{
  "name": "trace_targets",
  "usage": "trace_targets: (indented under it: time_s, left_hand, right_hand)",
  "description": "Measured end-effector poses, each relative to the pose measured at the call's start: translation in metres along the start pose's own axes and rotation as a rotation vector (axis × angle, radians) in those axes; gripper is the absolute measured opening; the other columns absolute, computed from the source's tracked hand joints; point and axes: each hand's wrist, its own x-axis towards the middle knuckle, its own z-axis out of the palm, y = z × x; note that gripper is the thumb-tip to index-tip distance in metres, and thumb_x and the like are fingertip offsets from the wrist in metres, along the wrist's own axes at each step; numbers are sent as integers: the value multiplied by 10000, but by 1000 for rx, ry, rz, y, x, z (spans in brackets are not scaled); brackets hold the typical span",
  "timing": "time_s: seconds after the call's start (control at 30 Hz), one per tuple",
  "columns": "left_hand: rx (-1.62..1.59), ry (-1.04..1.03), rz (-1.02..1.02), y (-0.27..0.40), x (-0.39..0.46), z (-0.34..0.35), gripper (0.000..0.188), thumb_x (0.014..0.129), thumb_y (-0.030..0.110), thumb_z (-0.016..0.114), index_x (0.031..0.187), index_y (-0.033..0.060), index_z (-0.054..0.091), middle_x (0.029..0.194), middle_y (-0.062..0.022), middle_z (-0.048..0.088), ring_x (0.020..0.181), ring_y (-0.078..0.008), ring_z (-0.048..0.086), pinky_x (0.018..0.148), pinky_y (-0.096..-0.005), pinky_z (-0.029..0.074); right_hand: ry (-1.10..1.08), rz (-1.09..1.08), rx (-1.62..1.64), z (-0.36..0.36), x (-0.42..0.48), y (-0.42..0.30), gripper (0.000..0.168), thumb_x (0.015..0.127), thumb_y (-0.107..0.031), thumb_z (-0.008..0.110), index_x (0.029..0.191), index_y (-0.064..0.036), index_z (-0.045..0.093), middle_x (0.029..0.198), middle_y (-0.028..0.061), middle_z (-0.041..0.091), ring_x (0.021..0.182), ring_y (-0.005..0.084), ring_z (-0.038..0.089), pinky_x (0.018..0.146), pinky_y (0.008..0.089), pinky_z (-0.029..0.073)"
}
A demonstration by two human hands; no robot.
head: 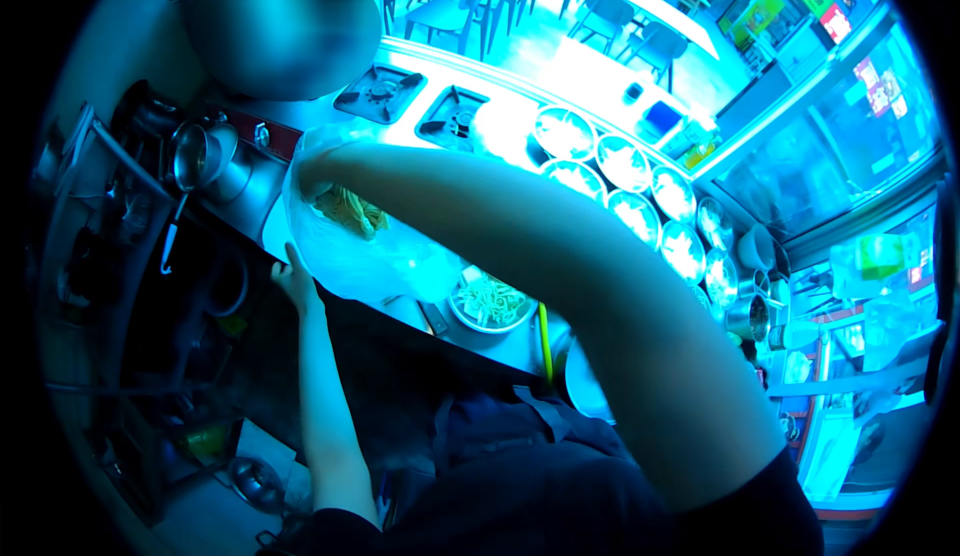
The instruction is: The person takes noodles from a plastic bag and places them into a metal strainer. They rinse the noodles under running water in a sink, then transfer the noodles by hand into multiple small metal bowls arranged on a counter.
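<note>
A clear plastic bag (337,256) lies on the steel counter, with yellowish noodles (349,211) showing at its opening. My right arm stretches across the view to the left, and my right hand (315,173) is inside the bag at the noodles. Its fingers are mostly hidden by the plastic and my wrist. Beside the bag's near left edge is my left hand (296,278), one finger pointing up along the edge; whether it grips anything does not show. To the right of the bag sits a round bowl of pale shredded vegetables or sprouts (491,302).
Two gas burners (381,93) are set in the counter behind the bag. Several round metal bowls (564,133) stand in rows to the right, partly behind my arm. A large pot-like vessel (281,30) looms at upper left. Small pans (191,158) sit at left.
</note>
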Motion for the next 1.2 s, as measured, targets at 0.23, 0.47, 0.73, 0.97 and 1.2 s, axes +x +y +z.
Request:
trace_targets:
  time_s: [0.23, 0.47, 0.73, 0.97, 1.2]
  left_hand:
    - [744, -533, 1008, 67, -130, -17, 492, 759, 280, 616, 1144, 38, 427, 1045, -160, 489, 947, -305, 516, 703, -385, 463]
    - [1489, -850, 510, 54, -101, -38, 394, 757, 278, 626, 1089, 104, 501, 1099, -163, 456, 1012, -326, 474, 754, -425, 454]
    - [1350, -853, 641, 29, -101, -45, 235, 806, 226, 541, 1027, 147, 536, 1043, -173, 463, 907, -337, 521, 685, -433, 461]
    - [1164, -693, 608, 22, -81, -32, 197, 786, 201, 475, 882, 37, 525, 968, -176, 474, 744, -351, 554, 597, -460, 456]
    - [1413, -779, 642, 54, -76, -9, 220, 797, 210, 501, 996, 138, 561, 1023, -168, 455, 728, -354, 574, 581, -447, 479]
  right_hand:
    - [65, 207, 300, 24, 19, -14, 355, 623, -241, 640, 956, -120, 641, 887, 112, 626, 823, 281, 604, 677, 400, 481]
    - [-193, -35, 171, 32, 46, -4, 516, 615, -289, 693, 1085, -127, 558, 1043, 122, 575, 975, 288, 552, 772, 393, 470]
    - [-668, 354, 962, -6, -23, 11, 672, 656, -319, 728, 1211, -97, 420, 1197, 109, 485, 1042, 243, 522, 872, 441, 430]
    - [-923, 263, 1279, 12, -67, 64, 427, 739, -204, 661, 1083, -18, 491, 965, 117, 605, 848, 175, 604, 752, 320, 507]
    - [-632, 42, 1631, 0, -211, 96, 518, 727, -153, 665, 1163, -5, 429, 1084, 123, 548, 956, 190, 557, 822, 322, 472]
